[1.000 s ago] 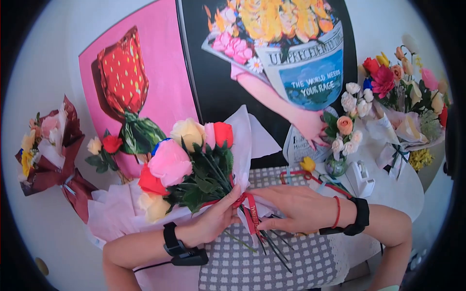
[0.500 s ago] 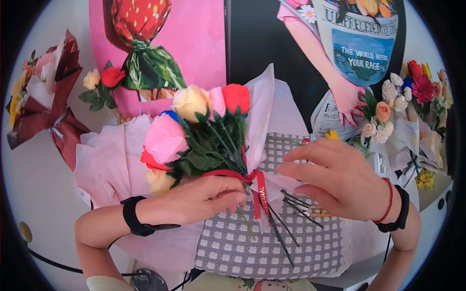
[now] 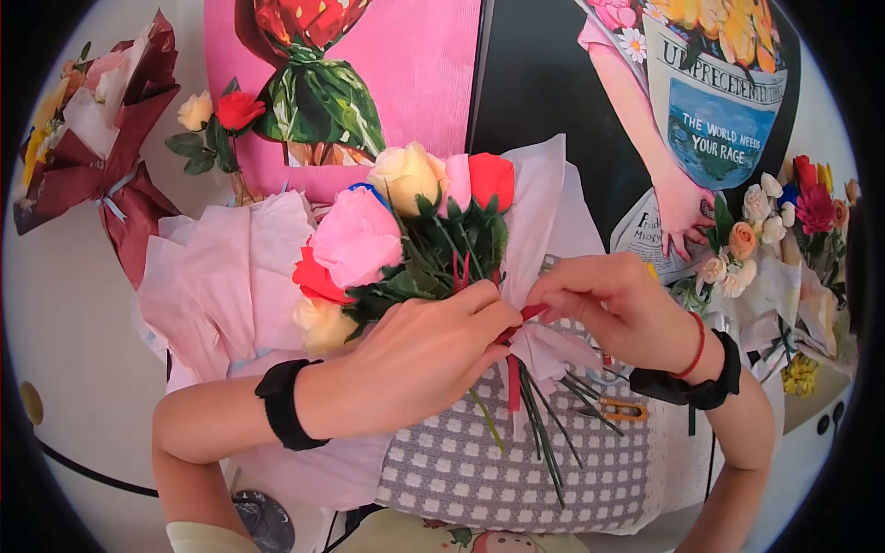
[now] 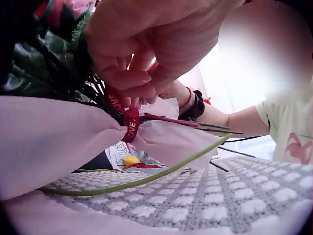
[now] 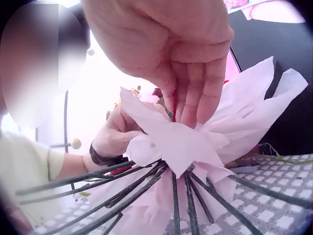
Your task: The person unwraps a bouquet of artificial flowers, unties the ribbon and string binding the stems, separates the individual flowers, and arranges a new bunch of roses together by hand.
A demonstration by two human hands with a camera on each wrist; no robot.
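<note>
gray-and-white checked cloth point(image 3: 442, 488) lies on the white table point(image 3: 88, 359). the left hand point(image 3: 415, 358) curls its fingers at the binding of a rose bouquet point(image 3: 355, 240) and pinches the red ribbon point(image 4: 131, 126); just beside it, the right hand point(image 3: 608, 300) pinches the same ribbon between thumb and fingers. newly changed: the right hand no longer hangs apart from the ribbon but grips it, so the tying looks to be under way rather than done. the bouquet rests on the cloth, its blooms beyond the left hand, its dark green stems point(image 5: 191, 208) fanning out below both hands toward the near side. pale pink paper point(image 3: 535, 198) gathers around the stems and rises behind the binding. farther out, a maroon-wrapped bouquet point(image 3: 120, 180) is at far left, near a red rose point(image 3: 240, 111); a mixed bouquet point(image 3: 813, 210) is at far right. behind, a strawberry-patterned candy painting point(image 3: 424, 83) adjoins a newspaper-bouquet painting point(image 3: 724, 120).
</note>
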